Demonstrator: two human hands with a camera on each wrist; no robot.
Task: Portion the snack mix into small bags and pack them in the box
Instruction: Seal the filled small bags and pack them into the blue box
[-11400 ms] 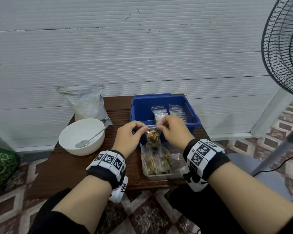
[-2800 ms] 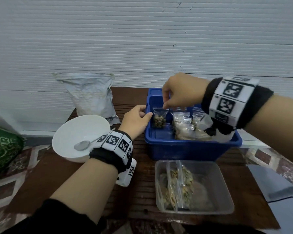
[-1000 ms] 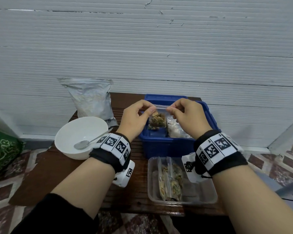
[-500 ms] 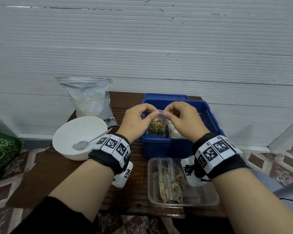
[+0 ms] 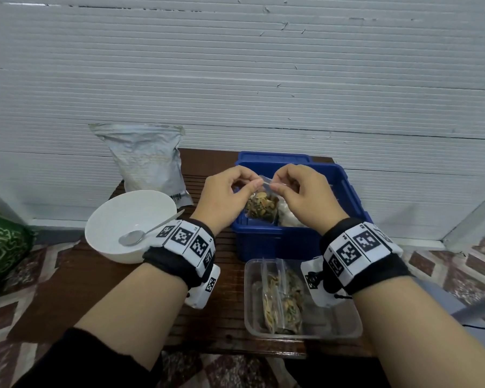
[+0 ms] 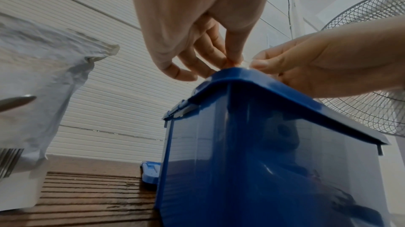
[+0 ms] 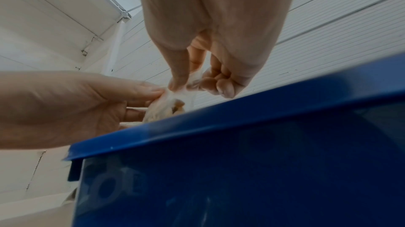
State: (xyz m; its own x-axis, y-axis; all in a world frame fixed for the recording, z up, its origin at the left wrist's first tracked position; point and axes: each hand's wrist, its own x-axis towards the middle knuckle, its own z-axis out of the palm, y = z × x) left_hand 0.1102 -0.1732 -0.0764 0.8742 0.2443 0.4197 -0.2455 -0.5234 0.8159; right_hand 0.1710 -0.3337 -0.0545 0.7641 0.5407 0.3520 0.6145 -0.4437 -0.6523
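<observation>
Both hands pinch the top edge of 1 small clear bag (image 5: 261,210) that is filled with snack mix. The left hand (image 5: 226,196) holds the left part of the mouth between thumb and fingertip, and the right hand (image 5: 305,196) holds the right part in the same way. The hands are near each other, with only the bag mouth between them. The bag hangs over the open blue box (image 5: 347,191), at its front left part, and its lower end seems to be just inside the rim.

I judge that the step in hand is pressing the zip strip closed before the bag goes into the box. The next move calls for running the fingertips along the whole strip and then lowering the bag beside the other bags (image 5: 287,217) already in the box.

More filled bags stand in the clear tray (image 5: 345,326) on the tabletop (image 5: 67,289). The white bowl (image 5: 115,219) holds only a spoon (image 5: 140,233).

The grey pouch (image 5: 146,161) has a barcode at its lower corner, but no brand name can be read. The wrist bands carry black and white square markers.
</observation>
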